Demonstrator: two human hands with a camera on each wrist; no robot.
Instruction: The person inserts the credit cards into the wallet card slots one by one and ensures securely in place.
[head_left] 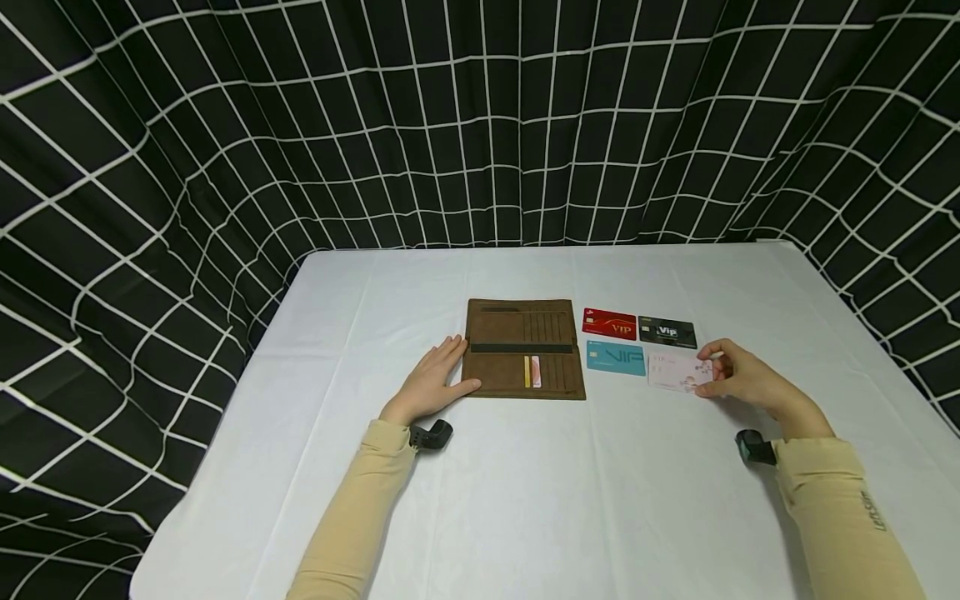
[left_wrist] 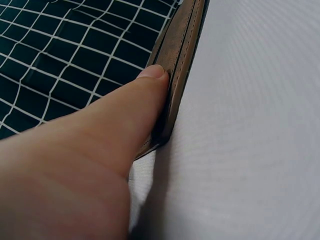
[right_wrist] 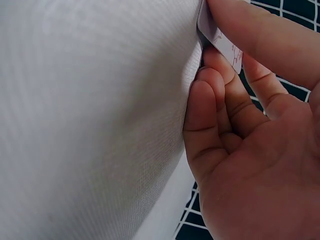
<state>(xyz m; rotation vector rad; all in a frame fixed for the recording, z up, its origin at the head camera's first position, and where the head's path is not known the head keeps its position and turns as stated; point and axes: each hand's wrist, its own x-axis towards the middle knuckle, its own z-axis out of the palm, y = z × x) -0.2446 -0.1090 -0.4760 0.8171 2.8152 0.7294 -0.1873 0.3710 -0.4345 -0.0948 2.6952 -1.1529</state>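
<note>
An unfolded brown wallet (head_left: 495, 363) lies flat on the table, with two cards, one yellow and one pinkish, showing in its lower slots. My left hand (head_left: 429, 385) rests at its left edge, fingers straight. In the left wrist view the thumb (left_wrist: 135, 100) presses on the wallet's leather border (left_wrist: 182, 55). On the right, my right hand (head_left: 742, 383) pinches the right end of a pale pink flowered card (head_left: 675, 372) between thumb and fingers. The right wrist view shows a corner of this pink card (right_wrist: 229, 52), its rest hidden or out of frame.
Beside the wallet lie a red VIP card (head_left: 609, 324), a black VIP card (head_left: 667, 332) and a blue VIP card (head_left: 615, 357), close to the pink one. A white cloth covers the table (head_left: 525, 500). Black curtains with a white grid (head_left: 495, 125) hang around it.
</note>
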